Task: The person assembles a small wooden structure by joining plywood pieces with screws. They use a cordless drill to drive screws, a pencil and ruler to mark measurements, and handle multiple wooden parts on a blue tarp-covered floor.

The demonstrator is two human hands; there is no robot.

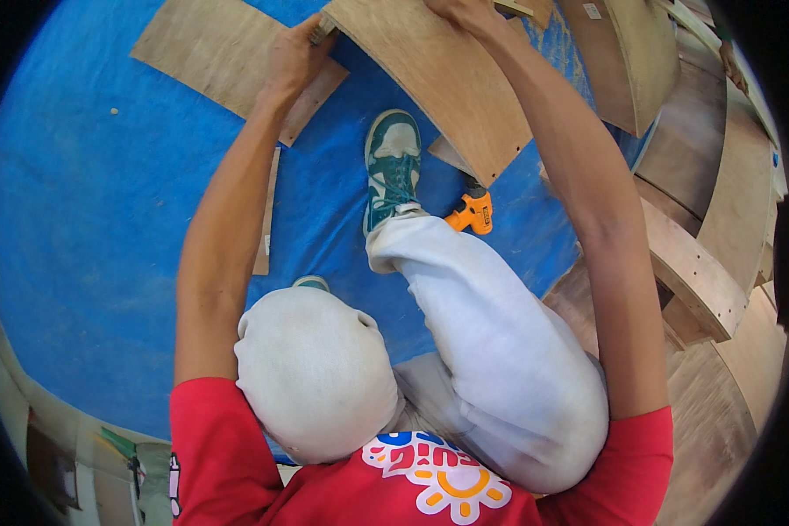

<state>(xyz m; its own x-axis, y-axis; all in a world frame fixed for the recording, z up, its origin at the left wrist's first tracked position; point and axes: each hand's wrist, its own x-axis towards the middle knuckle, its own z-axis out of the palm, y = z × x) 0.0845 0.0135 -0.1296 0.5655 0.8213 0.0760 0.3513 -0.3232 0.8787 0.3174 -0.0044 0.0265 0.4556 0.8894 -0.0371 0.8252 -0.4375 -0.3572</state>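
A curved plywood panel (430, 83) slants across the top of the view, with a few dark screw holes near its lower end. My left hand (296, 54) is closed around its left end, at the thick edge. Over the panel's upper edge lies my right hand (458, 10), partly cut off by the picture's border, its fingers curled on the wood. An orange cordless drill (475, 213) rests on the blue tarp just below the panel's lower end, its front end partly hidden. Left of the panel, a flat rectangular plywood sheet (210, 48) lies on the tarp.
Blue tarp (88, 228) covers the floor. My green and white shoe (393, 162) stands between the boards. Curved wooden frames (688, 263) and panels (618, 53) are stacked along the right. A narrow wood strip (267, 215) lies near my left forearm. Another person's hand (732, 66) shows far right.
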